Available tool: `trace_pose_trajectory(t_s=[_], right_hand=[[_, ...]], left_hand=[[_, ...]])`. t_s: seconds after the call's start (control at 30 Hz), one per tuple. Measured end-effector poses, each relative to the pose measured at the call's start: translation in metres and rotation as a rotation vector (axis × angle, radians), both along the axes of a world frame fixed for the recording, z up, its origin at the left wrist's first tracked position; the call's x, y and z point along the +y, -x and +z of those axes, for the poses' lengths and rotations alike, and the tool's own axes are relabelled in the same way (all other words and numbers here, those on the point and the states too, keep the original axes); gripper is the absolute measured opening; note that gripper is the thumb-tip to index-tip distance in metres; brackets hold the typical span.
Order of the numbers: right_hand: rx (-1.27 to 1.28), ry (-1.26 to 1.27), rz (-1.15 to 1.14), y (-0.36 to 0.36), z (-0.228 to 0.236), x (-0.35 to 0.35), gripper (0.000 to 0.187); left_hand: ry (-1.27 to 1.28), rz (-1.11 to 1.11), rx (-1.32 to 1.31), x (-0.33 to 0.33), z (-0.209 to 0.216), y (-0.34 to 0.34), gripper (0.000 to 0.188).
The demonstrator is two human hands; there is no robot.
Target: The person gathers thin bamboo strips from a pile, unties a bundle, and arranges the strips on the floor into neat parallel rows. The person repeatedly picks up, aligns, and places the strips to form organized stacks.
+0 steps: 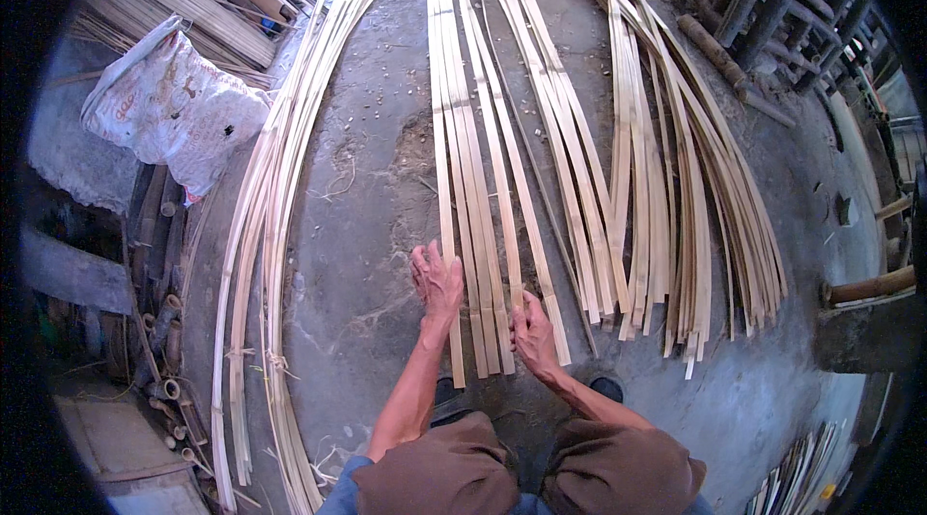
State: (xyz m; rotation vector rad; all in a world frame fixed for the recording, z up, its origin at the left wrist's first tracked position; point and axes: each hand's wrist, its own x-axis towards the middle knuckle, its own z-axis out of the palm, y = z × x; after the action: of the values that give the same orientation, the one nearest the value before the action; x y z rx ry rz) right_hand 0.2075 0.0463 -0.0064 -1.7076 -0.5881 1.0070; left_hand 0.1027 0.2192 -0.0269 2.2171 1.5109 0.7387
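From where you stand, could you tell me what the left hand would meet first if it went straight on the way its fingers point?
The left hand already rests on the flat bamboo strips; going straight on, it would probably just slide along them, with nothing else visible in its way.

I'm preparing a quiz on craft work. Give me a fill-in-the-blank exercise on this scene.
1. Both hands rest on long pale bamboo strips lying on the ____ floor.
2. The left hand lies flat and ____.
3. A tied bundle of bamboo strips lies to the person's ____.
4. The white ____ lies beyond that bundle.

Missing words: concrete; open; left; sack
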Motion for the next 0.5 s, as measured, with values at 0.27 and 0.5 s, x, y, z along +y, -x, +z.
trace_pose_trajectory(t_s=[0.27, 0.5], right_hand=[[0.119, 0.053, 0.074, 0.009, -0.026, -0.014, 0.054], [0.089, 0.044, 0.095, 0.015, -0.026, -0.018, 0.052]], left_hand=[[0.263, -0.056, -0.248, -0.018, -0.01, 0.002, 0.046], [0.443, -0.062, -0.362, -0.019, 0.009, -0.004, 0.04]])
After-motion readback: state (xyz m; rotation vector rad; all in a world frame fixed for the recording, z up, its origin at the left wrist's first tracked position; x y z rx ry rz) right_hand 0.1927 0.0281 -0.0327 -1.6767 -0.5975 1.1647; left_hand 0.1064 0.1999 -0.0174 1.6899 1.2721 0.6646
